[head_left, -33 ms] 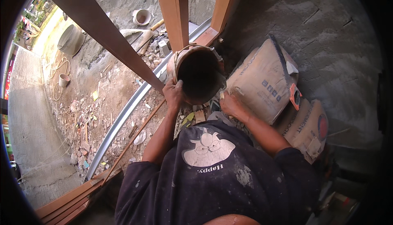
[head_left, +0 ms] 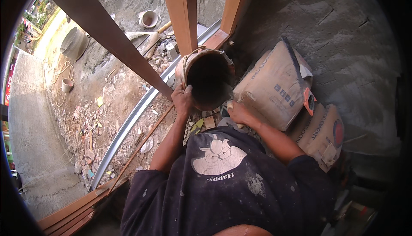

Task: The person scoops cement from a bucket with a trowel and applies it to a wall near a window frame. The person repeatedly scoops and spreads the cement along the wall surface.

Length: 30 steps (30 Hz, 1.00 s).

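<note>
A dirty round bucket (head_left: 185, 71) is tipped with its dark mouth toward me, beside the wooden posts. My left hand (head_left: 182, 98) is closed on the left side of its rim, thumb over the edge. Just right of the bucket's lower rim, my right hand (head_left: 241, 113) is closed round a pale-handled tool (head_left: 230, 104), perhaps a trowel. A greyish part near the bucket mouth may be its blade, but most of the tool is hidden. The bucket's inside is too dark to make out.
Paper cement sacks (head_left: 268, 90) lie close to my right arm. Brown wooden posts (head_left: 182, 17) rise ahead, and a metal rail (head_left: 124, 135) curves along the left. Rubble (head_left: 92, 150) covers the ground beyond it, with a white pail (head_left: 149, 19) and a large tub (head_left: 74, 43).
My right hand has shifted slightly left and toward me with the pale-handled tool. My left hand and the bucket have hardly moved.
</note>
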Available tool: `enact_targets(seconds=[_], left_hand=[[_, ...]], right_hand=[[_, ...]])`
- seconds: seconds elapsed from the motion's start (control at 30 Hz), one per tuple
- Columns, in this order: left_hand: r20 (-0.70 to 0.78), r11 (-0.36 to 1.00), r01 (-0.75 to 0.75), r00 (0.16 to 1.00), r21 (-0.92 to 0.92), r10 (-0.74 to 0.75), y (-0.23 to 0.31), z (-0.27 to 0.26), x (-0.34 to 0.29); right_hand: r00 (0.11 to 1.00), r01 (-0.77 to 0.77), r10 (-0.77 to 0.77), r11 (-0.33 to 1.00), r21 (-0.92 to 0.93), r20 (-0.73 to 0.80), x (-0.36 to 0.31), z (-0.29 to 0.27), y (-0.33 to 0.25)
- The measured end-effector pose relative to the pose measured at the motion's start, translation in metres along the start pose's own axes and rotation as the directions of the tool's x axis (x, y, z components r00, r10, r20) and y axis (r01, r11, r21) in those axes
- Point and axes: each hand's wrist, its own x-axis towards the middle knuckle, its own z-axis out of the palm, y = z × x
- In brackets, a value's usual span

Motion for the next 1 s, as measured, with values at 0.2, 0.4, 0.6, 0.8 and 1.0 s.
enact_targets(seconds=[0.2,0.4,0.6,0.8,1.0], left_hand=[[0.054,0.996,-0.048,0.998,0.071,0.044,0.006,0.005,-0.013],[0.210,0.919,-0.376,0.914,0.120,0.347,0.011,0.033,-0.018],[0.235,0.929,-0.351,0.919,0.117,0.317,0.018,0.045,-0.023],[0.215,0.991,-0.088,0.974,0.098,0.066,-0.031,0.047,-0.022],[0.150,0.986,0.120,0.979,0.118,-0.137,-0.058,0.040,-0.004]], right_hand=[[0.982,-0.026,0.046,0.993,0.112,-0.183,0.033,0.008,0.001],[0.975,0.061,-0.086,0.990,-0.126,-0.207,0.070,0.035,0.035],[0.992,0.109,-0.128,0.821,0.561,-0.006,0.047,0.090,0.050],[0.816,-0.562,-0.410,-0.399,0.725,0.408,0.049,0.076,0.038],[0.823,-0.564,-0.313,-0.362,0.742,0.473,0.039,0.069,0.041]])
